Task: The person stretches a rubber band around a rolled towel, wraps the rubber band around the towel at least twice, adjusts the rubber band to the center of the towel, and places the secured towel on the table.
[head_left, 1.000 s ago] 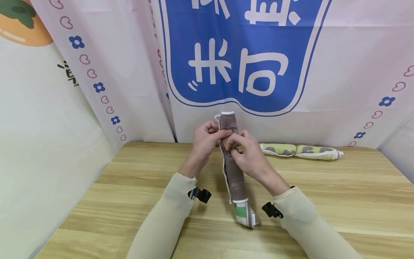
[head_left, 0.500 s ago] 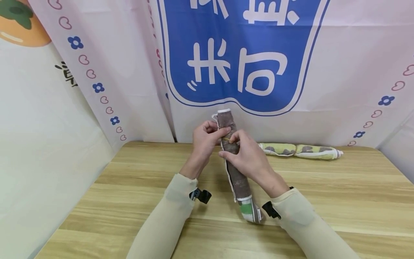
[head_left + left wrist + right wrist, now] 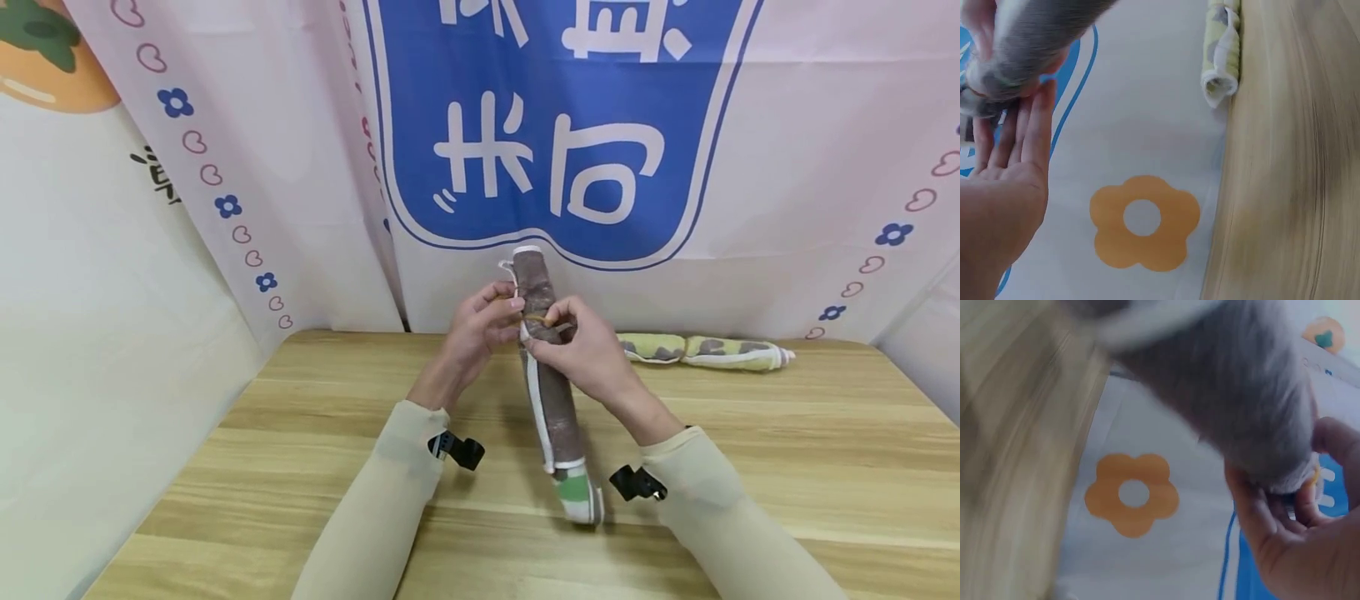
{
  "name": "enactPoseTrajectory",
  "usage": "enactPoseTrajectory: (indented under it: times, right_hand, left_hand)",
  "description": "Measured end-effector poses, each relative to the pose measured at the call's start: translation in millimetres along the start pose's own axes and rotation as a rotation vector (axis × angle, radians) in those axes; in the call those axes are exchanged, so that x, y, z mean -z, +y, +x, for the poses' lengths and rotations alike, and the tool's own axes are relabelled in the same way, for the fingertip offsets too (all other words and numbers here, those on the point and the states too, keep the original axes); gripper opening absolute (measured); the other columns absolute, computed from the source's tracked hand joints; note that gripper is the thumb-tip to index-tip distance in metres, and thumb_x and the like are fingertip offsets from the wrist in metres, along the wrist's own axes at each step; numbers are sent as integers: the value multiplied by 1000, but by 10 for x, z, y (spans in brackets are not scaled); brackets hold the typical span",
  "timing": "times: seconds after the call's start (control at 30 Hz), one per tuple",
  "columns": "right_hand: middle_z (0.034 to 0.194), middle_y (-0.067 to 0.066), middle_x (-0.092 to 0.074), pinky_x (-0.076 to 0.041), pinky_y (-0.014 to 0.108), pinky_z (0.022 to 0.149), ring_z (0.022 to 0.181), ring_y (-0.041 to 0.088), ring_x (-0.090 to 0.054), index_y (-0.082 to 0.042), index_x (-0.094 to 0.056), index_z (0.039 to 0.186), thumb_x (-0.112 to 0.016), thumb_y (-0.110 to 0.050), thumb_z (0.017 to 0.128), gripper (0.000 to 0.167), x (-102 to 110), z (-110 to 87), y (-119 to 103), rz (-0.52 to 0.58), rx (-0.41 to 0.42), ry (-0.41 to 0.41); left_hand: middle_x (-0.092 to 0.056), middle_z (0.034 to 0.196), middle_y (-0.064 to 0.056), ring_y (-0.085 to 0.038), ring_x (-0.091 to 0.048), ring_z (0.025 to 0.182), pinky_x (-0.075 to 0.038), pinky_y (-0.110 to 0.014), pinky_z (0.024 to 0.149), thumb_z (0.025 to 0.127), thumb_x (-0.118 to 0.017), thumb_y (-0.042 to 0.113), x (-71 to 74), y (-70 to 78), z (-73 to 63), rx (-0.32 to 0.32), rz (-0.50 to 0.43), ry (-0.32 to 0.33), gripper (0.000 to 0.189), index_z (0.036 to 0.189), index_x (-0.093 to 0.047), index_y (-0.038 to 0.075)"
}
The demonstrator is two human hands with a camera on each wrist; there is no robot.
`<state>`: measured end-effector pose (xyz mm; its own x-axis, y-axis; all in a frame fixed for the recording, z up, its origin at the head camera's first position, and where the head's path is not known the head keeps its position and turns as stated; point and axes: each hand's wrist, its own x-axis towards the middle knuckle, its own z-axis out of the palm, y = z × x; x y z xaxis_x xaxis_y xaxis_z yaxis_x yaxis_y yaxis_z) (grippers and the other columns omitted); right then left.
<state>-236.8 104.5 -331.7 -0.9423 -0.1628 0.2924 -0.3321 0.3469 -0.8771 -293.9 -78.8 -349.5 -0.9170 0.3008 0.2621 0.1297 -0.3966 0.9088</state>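
Observation:
A rolled brown towel [image 3: 558, 408] with white edging and a green-and-white striped lower end stands tilted between both hands above the table. Around its upper half runs a thin yellowish rubber band [image 3: 536, 317]. My left hand [image 3: 480, 325] holds the roll from the left, thumb in front; the left wrist view shows its fingers [image 3: 1038, 125] reaching under the blurred roll. My right hand [image 3: 588, 350] pinches the band at the roll's right side, its thumb against the towel. In the right wrist view the roll [image 3: 1229, 394] hides part of the fingers.
A yellow rolled towel [image 3: 731, 353] with grey patches, cinched at its middle, lies at the back right of the wooden table [image 3: 300, 467]. Behind the table hangs a printed cloth backdrop [image 3: 315, 208].
The roll has turned so its white long edge faces forward more, and its lower end has swung slightly. My right fingers have moved along the band to the roll's right side.

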Motion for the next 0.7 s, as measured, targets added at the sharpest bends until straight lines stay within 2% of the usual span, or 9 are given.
enactPoseTrajectory:
  times: [0.13, 0.23, 0.33, 0.47, 0.57, 0.7]
  right_hand:
    - [107, 11, -65, -51, 31, 73, 93, 22, -60, -4, -54, 110, -80, -15, 92, 34, 28, 20, 13, 142, -57, -61]
    - [108, 12, -65, -53, 33, 76, 96, 24, -62, -4, -55, 109, -81, -16, 92, 34, 29, 18, 22, 160, -47, -79]
    - [113, 14, -63, -56, 40, 84, 106, 30, -65, -4, -57, 107, -82, -16, 93, 31, 10, 4, 23, 90, 22, -52]
    - [118, 19, -53, -58, 51, 93, 119, 40, -63, -2, -59, 103, -80, -6, 94, 23, -50, -17, 6, -8, 129, 11]
    - [116, 21, -47, -60, 52, 89, 115, 40, -60, -2, -60, 99, -75, 6, 93, 18, -112, -35, -4, -73, 222, 40]
    - [117, 22, -50, -60, 48, 81, 107, 37, -57, -4, -66, 91, -70, 13, 92, 18, -185, -63, 0, -227, 357, 95]
  left_hand:
    - [-68, 99, -5, -14, -70, 86, -60, -26, 76, 101, -62, 2, 6, 3, 10, -12, -13, -20, 10, 109, -60, 7]
    - [-68, 91, -3, -12, -69, 81, -60, -25, 72, 100, -66, -2, -12, 9, 13, -25, 1, 36, 12, 104, -61, 8]
    - [-69, 85, -1, -10, -68, 76, -59, -24, 68, 97, -72, -3, -38, 12, 16, -38, 43, 114, 16, 99, -63, 10]
    - [-70, 85, -1, -11, -67, 74, -58, -23, 66, 93, -79, 0, -75, 20, 8, -57, 129, 193, 17, 96, -66, 10]
    - [-70, 85, -2, -11, -66, 73, -58, -23, 65, 92, -81, 1, -99, 28, -13, -63, 183, 230, 17, 96, -66, 9]
    - [-70, 83, -2, -11, -64, 71, -56, -24, 63, 91, -82, 1, -135, 37, -40, -77, 248, 272, 19, 94, -66, 9]
